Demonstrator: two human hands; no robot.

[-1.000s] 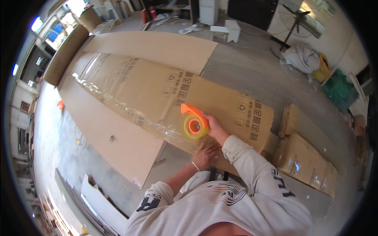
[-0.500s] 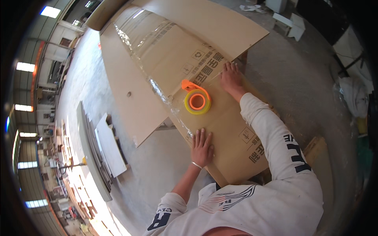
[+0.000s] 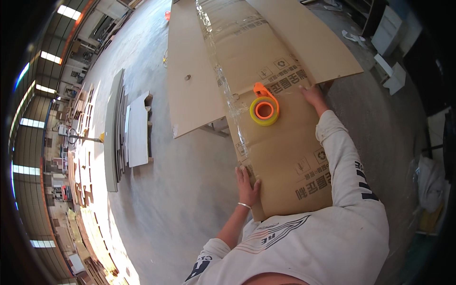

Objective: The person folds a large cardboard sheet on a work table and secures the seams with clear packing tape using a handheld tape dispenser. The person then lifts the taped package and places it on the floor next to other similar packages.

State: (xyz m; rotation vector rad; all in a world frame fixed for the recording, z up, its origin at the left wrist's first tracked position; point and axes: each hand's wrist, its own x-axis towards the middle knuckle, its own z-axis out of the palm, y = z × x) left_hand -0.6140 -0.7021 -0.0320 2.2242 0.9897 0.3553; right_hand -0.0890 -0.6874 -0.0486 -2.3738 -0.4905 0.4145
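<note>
A long brown cardboard box (image 3: 285, 152) lies across flat cardboard sheets, with a strip of clear tape along its left edge. An orange tape dispenser with a yellow roll (image 3: 264, 108) rests on top of the box, held by no hand. My left hand (image 3: 248, 183) lies flat on the box's near left edge, fingers spread, a thin bracelet at the wrist. My right hand (image 3: 312, 94) presses palm down on the box's right side, just right of the dispenser. Both sleeves are white.
Large flat cardboard sheets (image 3: 192, 85) lie under and beside the box on a concrete floor. Grey and white boards (image 3: 128, 128) are stacked to the left. White blocks (image 3: 394, 76) sit at upper right, and more stock lines the far left.
My right hand let go of the tape dispenser, which now lies on the box. Both hands have settled flat on the cardboard and my view has swung over the box.
</note>
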